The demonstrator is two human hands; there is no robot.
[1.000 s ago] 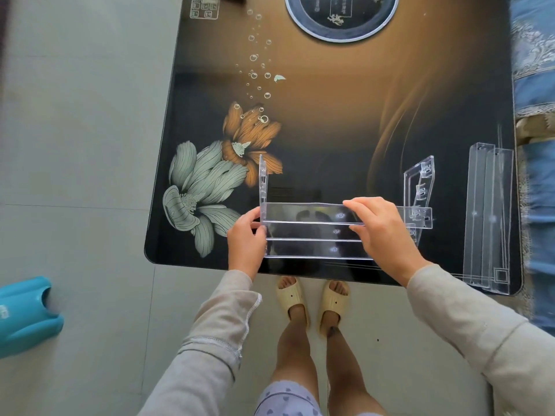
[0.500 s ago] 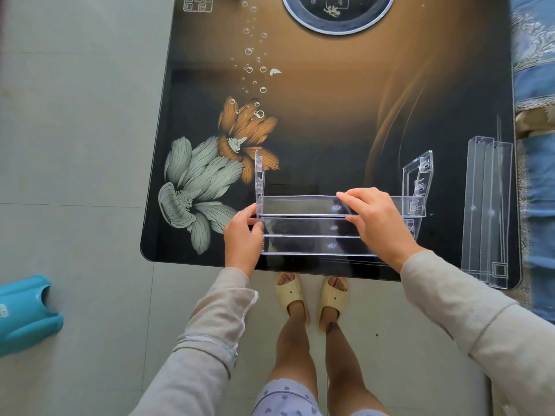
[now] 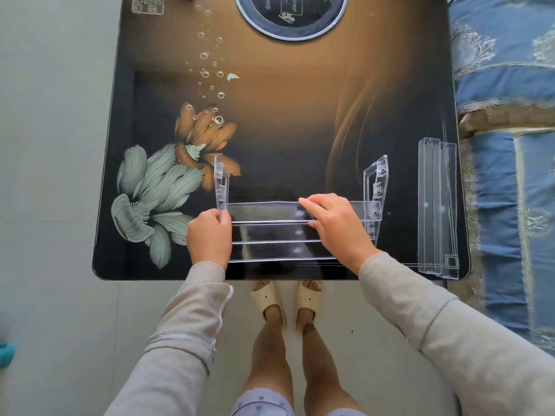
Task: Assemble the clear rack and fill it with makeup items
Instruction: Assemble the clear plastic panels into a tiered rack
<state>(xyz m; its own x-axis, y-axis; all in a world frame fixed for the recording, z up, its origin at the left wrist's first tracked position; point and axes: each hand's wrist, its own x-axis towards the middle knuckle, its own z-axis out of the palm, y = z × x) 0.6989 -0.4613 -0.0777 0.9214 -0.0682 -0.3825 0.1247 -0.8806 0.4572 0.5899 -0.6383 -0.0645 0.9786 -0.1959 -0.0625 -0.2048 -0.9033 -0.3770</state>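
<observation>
Pinches clear plastic side panel (image 3: 221, 187) with left hand (image 3: 208, 235), clasps long transparent shelf (image 3: 264, 211) with right hand (image 3: 336, 226); mid-assembly, likely needs shelf ends clicked home.

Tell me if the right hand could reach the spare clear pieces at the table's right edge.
Probably yes. The right hand grips the rack now and must let go; only its right side panel stands before the spare pieces.
</observation>
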